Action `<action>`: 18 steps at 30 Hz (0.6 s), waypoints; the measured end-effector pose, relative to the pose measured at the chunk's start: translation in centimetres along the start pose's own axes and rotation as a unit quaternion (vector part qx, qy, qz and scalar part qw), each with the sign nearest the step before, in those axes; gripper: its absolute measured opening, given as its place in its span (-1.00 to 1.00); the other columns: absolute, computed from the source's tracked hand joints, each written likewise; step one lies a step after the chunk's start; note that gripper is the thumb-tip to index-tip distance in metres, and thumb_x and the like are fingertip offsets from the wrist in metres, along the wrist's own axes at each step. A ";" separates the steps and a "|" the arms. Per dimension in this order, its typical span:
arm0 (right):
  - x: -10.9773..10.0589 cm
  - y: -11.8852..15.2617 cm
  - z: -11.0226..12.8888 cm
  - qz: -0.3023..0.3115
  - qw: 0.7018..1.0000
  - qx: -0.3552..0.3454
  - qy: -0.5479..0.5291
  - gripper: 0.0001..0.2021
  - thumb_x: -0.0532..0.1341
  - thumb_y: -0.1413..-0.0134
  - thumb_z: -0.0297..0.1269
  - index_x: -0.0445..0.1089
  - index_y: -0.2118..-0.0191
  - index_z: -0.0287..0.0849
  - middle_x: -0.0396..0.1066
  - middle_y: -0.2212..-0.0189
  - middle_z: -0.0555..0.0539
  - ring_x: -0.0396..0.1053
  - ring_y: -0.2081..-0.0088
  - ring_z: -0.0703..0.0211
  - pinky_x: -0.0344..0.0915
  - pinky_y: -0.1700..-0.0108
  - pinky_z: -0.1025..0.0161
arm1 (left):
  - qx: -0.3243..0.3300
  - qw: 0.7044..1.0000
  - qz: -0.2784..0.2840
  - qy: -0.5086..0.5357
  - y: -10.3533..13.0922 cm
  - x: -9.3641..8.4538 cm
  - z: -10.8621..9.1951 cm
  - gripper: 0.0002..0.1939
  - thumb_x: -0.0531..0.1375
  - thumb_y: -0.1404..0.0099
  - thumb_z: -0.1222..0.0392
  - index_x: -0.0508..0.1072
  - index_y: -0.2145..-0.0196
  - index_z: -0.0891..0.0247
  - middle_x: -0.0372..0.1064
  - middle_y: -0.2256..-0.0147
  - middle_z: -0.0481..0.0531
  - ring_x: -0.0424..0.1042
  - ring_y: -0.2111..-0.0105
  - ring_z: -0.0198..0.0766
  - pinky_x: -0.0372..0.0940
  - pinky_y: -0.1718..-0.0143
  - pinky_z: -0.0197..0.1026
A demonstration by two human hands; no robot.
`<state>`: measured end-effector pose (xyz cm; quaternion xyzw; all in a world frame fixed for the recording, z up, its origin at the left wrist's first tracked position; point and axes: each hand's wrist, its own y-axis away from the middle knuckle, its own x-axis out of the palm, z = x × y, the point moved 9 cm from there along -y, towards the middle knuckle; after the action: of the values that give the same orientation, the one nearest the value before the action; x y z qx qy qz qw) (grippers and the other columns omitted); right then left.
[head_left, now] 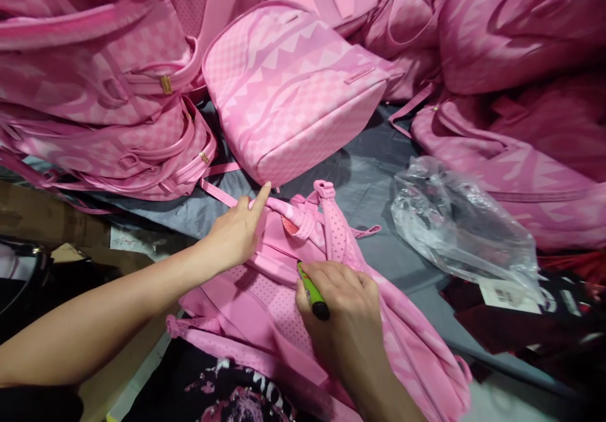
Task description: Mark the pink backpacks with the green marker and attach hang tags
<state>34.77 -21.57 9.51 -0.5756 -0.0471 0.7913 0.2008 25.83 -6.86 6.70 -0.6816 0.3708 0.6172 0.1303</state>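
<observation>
A pink backpack (326, 381) lies in front of me with its strap side up, dotted mesh showing on the back panel and straps. My left hand (237, 232) grips its far left edge; the index finger stretches forward and the other fingers are partly hidden. In my right hand (345, 308) is a slim green-handled tool (310, 289) with a black butt end. Its narrow dark tip points at a seam by the strap base. Just beyond my left fingertip, another pink backpack (298, 87) with a checkered and zigzag print lies on its side.
Stacked pink backpacks (104, 93) rise on the left, and more pink backpacks (511, 138) are piled on the right. A crumpled clear plastic bag (454, 213) lies on the grey table cover (369, 156). Dark items with a white label (509, 297) sit at the right edge.
</observation>
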 end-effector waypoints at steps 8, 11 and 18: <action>2.0 -1.3 0.9 -0.020 0.993 -0.001 -0.114 -0.88 0.24 -0.09 -0.37 0.50 0.24 -0.13 0.58 0.29 0.00 0.46 0.23 0.12 0.10 0.15 0.12 | 0.012 1.000 0.002 0.010 -0.3 0.1 0.2 -0.01 0.08 -0.22 0.37 -0.50 -0.38 0.13 0.16 -0.05 0.22 0.42 0.05 -0.04 0.30 0.24 -0.16; 3.5 -2.1 1.6 -0.020 0.973 0.015 -0.228 -0.85 0.24 -0.13 -0.32 0.51 0.18 -0.12 0.58 0.21 -0.03 0.46 0.15 0.10 0.19 0.09 0.11 | 0.019 1.000 -0.009 0.003 -0.2 0.2 0.2 -0.02 0.09 -0.23 0.36 -0.50 -0.38 0.16 0.16 -0.06 0.23 0.42 0.05 -0.02 0.30 0.21 -0.14; 5.1 -1.3 0.2 0.001 0.957 0.053 -0.285 -0.78 0.20 -0.16 -0.30 0.52 0.10 -0.14 0.57 0.18 -0.10 0.49 0.15 0.05 0.34 0.05 0.08 | 0.017 1.000 -0.020 0.003 -0.7 0.4 0.9 0.00 0.10 -0.23 0.35 -0.51 -0.39 0.15 0.21 -0.03 0.22 0.44 0.07 -0.03 0.31 0.18 -0.14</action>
<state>33.57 -18.50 5.44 -0.3149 -0.0602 0.9239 0.2087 25.61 -5.95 5.99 -0.6886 0.3681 0.6058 0.1525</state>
